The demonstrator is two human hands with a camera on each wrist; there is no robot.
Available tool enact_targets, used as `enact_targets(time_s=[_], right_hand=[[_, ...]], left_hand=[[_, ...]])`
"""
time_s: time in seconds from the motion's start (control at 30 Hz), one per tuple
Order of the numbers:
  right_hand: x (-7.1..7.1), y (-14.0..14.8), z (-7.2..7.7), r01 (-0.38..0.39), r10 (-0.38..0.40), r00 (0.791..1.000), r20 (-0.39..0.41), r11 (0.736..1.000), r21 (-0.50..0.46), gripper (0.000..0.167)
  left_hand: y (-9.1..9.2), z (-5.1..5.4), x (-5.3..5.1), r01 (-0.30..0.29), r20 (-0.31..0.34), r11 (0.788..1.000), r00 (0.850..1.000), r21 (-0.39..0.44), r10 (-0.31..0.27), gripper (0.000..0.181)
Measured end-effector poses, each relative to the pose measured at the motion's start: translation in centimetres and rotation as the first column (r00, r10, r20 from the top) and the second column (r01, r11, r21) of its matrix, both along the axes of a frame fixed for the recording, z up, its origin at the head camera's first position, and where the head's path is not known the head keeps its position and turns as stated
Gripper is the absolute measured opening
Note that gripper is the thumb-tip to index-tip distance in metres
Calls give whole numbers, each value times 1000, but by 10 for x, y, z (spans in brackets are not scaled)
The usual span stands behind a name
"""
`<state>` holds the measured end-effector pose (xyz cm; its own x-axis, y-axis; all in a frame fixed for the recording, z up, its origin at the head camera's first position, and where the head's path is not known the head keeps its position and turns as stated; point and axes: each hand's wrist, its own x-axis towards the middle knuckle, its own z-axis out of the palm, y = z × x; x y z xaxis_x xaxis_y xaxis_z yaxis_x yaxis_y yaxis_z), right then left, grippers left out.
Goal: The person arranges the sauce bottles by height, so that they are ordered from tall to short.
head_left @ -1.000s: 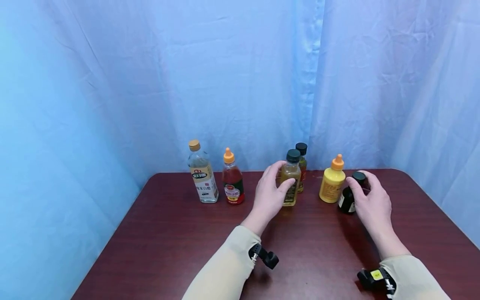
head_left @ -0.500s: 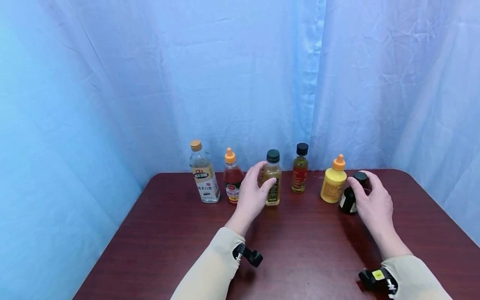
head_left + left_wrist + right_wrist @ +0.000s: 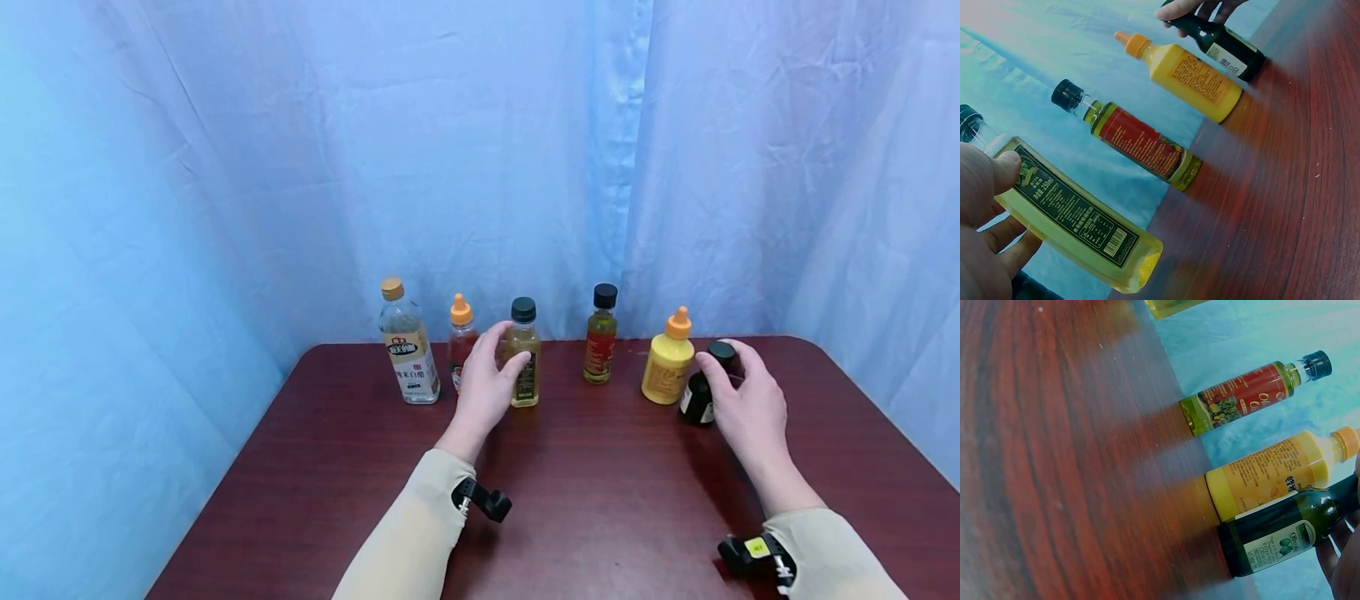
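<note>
My left hand (image 3: 483, 387) grips a clear bottle of pale yellow oil (image 3: 1079, 215) with a dark green cap, thumb on the near side and fingers behind. It stands upright on the table, just right of a red sauce bottle (image 3: 462, 337) that the hand partly covers. On the right side, my right hand (image 3: 750, 404) holds a dark olive oil bottle (image 3: 1272, 534) by its upper part, below the black cap. That bottle stands beside a yellow squeeze bottle (image 3: 666, 367). Between the two hands is a small olive oil bottle with a red label (image 3: 599, 346).
A clear white vinegar bottle (image 3: 411, 358) with a tan cap stands at the left end of the row. The dark red wooden table (image 3: 600, 500) ends behind the bottles, where a pale blue curtain (image 3: 480, 167) hangs.
My left hand has moved left with the pale oil bottle, away from the red-labelled bottle and close to the red sauce bottle. My right hand has stayed in place.
</note>
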<state>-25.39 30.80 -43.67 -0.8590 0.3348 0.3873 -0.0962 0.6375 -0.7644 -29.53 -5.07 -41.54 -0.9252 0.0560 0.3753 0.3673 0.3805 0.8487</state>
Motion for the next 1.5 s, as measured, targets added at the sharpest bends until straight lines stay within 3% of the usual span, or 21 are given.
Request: enact_targets(time_s=[0.43,0.5,0.6,0.9,1.07,1.2,1.5], right_hand=[[0,0,0,12,-12,1000,2,1000,1,58],[0,0,-1,11,-11,1000,2,1000,-1,59],[0,-1,-1,5,-5,1000,5,1000,-4,60],[0,-1,0,6,-6,1000,1,1000,-3,59],[1,0,0,7,-7,1000,1,1000,-1,59],[1,0,-3,-1,1,1000,-1,1000,-7,60],[0,1,-2,-9,9,1000,1,1000,-11,59]], left_hand=[[0,-7,-3,-11,-21,999,1000,-50,10,52],[0,-15,-8,-21,-56,997,998,-68,18,51],[0,-17,-9,-31,-70,996,997,-78,26,51],[2,-9,-1,1,45,999,999,35,-3,57],[7,-9,0,-9,53,1000,999,16,8,70],[16,-15,-2,-68,23,997,997,-28,69,76],[27,-13,-6,-173,-22,984,985,-38,172,65]])
